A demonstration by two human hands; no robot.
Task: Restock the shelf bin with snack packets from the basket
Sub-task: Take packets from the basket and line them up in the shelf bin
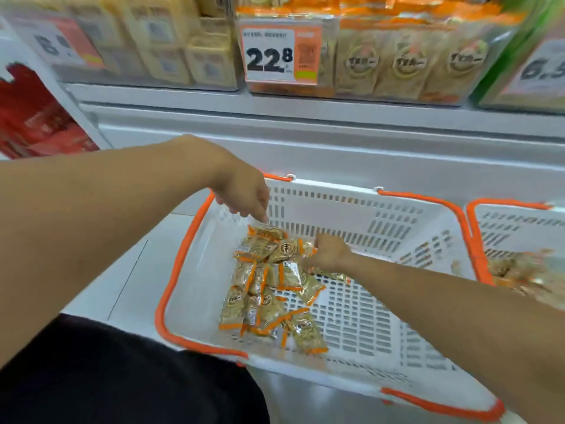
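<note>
A white basket (351, 301) with an orange rim sits in front of the person, and a pile of gold snack packets (269, 289) with orange ends lies on its floor, toward the left side of the basket. Both hands reach down into the basket. The left hand (244, 194) hangs over the far end of the pile, by the basket's back wall. Its fingers point down and curl a little, and the fingertips pinch the clear edge of the top packet. The right hand (327, 252) is lower, at the right side of the pile. Its fingers are curled around a packet or two, and another packet peeks out from under its wrist. A second basket (519, 228) stands just to the right of the first one, with more packets inside, but they look blurry. Above and behind the basket is a shelf with a clear bin (406, 62) full of the same gold packets. A price tag (279, 55) hangs on the front of that bin, at its left end.
</note>
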